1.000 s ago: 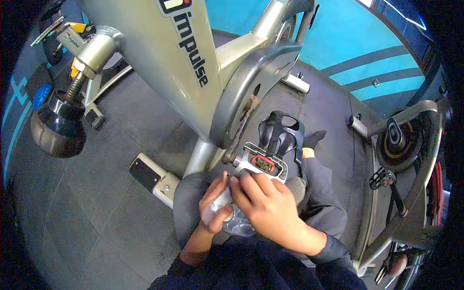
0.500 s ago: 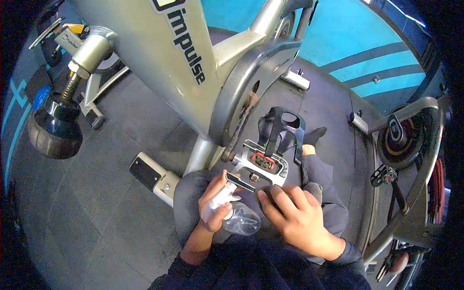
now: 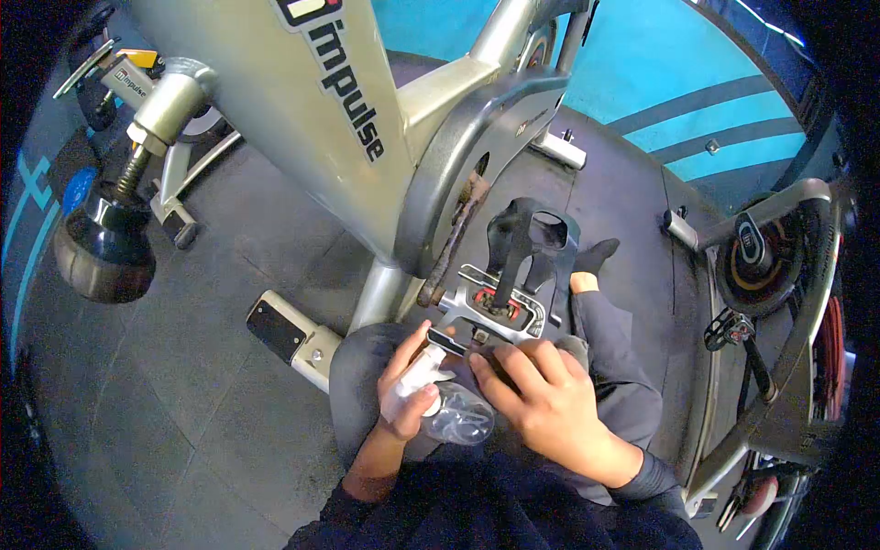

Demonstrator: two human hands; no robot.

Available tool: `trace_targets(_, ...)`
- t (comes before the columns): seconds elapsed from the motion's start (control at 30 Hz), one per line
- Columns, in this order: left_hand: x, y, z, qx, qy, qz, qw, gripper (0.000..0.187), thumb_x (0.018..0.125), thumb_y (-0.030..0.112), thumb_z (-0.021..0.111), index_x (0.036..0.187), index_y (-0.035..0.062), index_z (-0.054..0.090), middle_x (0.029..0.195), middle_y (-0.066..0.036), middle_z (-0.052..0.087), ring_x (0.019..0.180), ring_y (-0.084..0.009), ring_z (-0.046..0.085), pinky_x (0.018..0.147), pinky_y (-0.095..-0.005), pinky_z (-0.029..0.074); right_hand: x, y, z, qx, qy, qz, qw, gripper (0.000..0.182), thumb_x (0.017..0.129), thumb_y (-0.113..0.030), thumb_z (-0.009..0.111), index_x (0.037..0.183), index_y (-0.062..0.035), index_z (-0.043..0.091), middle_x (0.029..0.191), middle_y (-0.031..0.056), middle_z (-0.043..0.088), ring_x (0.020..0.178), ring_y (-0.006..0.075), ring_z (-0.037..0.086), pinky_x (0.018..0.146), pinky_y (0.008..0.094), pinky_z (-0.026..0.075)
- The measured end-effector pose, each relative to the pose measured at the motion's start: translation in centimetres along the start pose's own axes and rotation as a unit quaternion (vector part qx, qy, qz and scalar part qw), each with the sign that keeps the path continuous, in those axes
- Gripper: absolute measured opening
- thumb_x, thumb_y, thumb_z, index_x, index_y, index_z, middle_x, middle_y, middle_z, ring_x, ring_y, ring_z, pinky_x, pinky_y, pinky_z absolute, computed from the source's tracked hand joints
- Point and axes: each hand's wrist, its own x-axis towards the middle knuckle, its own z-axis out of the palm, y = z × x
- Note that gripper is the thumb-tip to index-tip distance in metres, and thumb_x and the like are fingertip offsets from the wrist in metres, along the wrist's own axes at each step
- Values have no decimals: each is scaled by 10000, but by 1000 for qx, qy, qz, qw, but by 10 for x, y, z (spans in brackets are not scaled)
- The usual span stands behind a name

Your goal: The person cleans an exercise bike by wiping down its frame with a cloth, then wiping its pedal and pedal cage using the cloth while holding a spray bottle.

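Note:
In the head view, my left hand point(image 3: 401, 390) is wrapped round the white head of a clear spray bottle point(image 3: 460, 417), its fingertips close to the pedal's near edge. My right hand point(image 3: 555, 403) is closed with curled fingers on a grey cloth point(image 3: 576, 348), mostly hidden under the hand. The fingers press at the near edge of the exercise bike's metal pedal point(image 3: 526, 316). A black toe cage point(image 3: 532, 240) with a strap stands on the pedal's far side. A rusty-looking crank arm point(image 3: 449, 247) joins the pedal to the bike.
The silver bike frame point(image 3: 302, 137) rises close in front, with its stabiliser foot point(image 3: 293, 339) at left. A black knob point(image 3: 105, 247) hangs at far left. Another exercise bike point(image 3: 756, 261) stands at right. Dark floor tiles point(image 3: 137, 394) lie beneath.
My right hand has slid a little left along the pedal's near edge with the cloth. The toe cage's strap has shifted slightly. My left hand keeps the spray bottle in nearly the same place.

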Motion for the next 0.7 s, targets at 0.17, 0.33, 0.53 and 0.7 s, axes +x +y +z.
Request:
trace_targets(0.17, -2, -8, 0, -26, -14, 7, 1000, 697, 786, 141, 517, 1395, -94, 273, 1332, -248, 446, 1233, -317, 459, 1030, -412, 386, -22, 6, -11, -4, -15, 4, 1000, 383, 678, -195, 609, 1049, -117, 658, 976, 22, 562, 840, 154, 530, 590, 252, 408)
trace_targets(0.33, -1, -4, 1, -26, -16, -6, 1000, 689, 757, 103, 487, 1389, -92, 293, 1342, -243, 432, 1230, -315, 463, 1027, -413, 392, -21, 5, -8, -21, -1, 6, 1000, 388, 686, -201, 595, 1061, -122, 653, 968, 21, 562, 841, 149, 535, 594, 250, 408)
trace_targets(0.53, 0, -4, -3, 45, -12, 9, 999, 683, 747, 134, 502, 1367, -101, 339, 1319, -245, 455, 1207, -300, 481, 1014, -396, 401, -9, -3, 1, 6, 19, 26, 999, 427, 665, -170, 588, 1085, -140, 666, 957, 37, 539, 804, 181, 515, 647, 284, 472)
trace_targets(0.7, -2, -4, -1, 13, -1, -2, 1000, 693, 759, 169, 531, 1365, -109, 341, 1312, -240, 463, 1187, -298, 496, 994, -383, 411, -29, 8, -11, -11, 15, 16, 1000, 396, 675, -187, 604, 1063, -132, 662, 967, 18, 565, 815, 158, 531, 611, 246, 428)
